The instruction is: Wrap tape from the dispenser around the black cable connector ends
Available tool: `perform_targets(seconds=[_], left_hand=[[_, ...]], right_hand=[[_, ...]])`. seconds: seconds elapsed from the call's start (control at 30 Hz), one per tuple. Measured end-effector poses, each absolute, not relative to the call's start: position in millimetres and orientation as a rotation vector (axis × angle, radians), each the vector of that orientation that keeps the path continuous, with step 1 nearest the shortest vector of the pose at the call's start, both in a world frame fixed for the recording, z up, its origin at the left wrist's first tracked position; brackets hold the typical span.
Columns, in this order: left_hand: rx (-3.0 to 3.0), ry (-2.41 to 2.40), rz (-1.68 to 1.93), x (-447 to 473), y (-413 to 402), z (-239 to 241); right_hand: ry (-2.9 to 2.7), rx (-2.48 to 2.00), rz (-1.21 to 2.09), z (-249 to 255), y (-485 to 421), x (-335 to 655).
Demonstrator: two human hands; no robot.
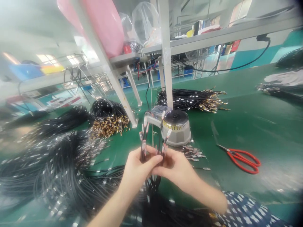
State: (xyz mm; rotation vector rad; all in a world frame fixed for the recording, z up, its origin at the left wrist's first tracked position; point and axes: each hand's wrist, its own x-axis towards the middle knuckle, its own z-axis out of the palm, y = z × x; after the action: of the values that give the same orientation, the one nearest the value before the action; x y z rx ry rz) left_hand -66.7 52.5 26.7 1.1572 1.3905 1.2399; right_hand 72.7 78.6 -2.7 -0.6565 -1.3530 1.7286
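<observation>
Several black cables (143, 152) with pale, stripped-looking ends stand upright between my two hands. My left hand (139, 164) is closed round the cables on the left side. With thumb and fingers pinched, my right hand (174, 167) grips more of these cables, and the two thumbs nearly meet. Just beyond the fingers stands a round grey device (177, 129) with a black top and a yellow marked ring. Cable ends (193, 153) lie on the green table behind my right hand. Below the hands, the cable lengths run down into a dark heap.
Red-handled scissors (243, 159) lie to the right on the green table (236, 126). Bundles of black cable with gold ends (110, 126) are on the left, and another bundle (191, 99) lies behind. White shelf posts (166, 53) rise in front of me.
</observation>
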Motion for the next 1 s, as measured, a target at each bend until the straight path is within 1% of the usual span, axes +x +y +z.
perform_targets(seconds=[0.17,0.3,0.4,0.43,0.53,0.6,0.77,0.83,0.9,1.0], left_hand=[[1.043,1.297,1.390,-73.2,51.3,28.1],[0.894,1.115,1.515,-81.2,48.7,44.7],[0.915,1.053,1.678,-82.3,50.5,59.3],[0.952,1.060,1.664,-81.0,52.3,62.2],[1.002,1.119,1.460,-74.4,59.6,62.6],[1.014,1.150,1.414,-71.4,63.5,59.2],[1.020,1.195,1.491,-76.8,62.2,55.9],[1.025,1.172,1.505,-80.4,59.1,55.9],[1.009,1.104,1.480,-82.0,56.5,54.6],[0.988,1.081,1.340,-77.9,55.2,51.2]], right_hand=[[-1.388,-0.731,1.637,-4.6,80.4,79.2],[-1.527,-0.801,1.626,-11.4,79.4,83.4],[-1.644,-0.843,1.641,-17.6,76.3,84.0],[-1.672,-0.839,1.638,-18.5,75.0,83.8],[-1.781,-0.827,1.585,-16.0,70.5,83.0],[-1.811,-0.845,1.560,-12.7,68.5,82.8],[-1.566,-0.794,1.673,-11.5,74.2,83.6],[-1.466,-0.823,1.662,-11.1,78.7,83.7],[-1.402,-0.854,1.640,-8.1,81.6,83.3],[-1.377,-0.822,1.707,0.2,81.4,81.5]])
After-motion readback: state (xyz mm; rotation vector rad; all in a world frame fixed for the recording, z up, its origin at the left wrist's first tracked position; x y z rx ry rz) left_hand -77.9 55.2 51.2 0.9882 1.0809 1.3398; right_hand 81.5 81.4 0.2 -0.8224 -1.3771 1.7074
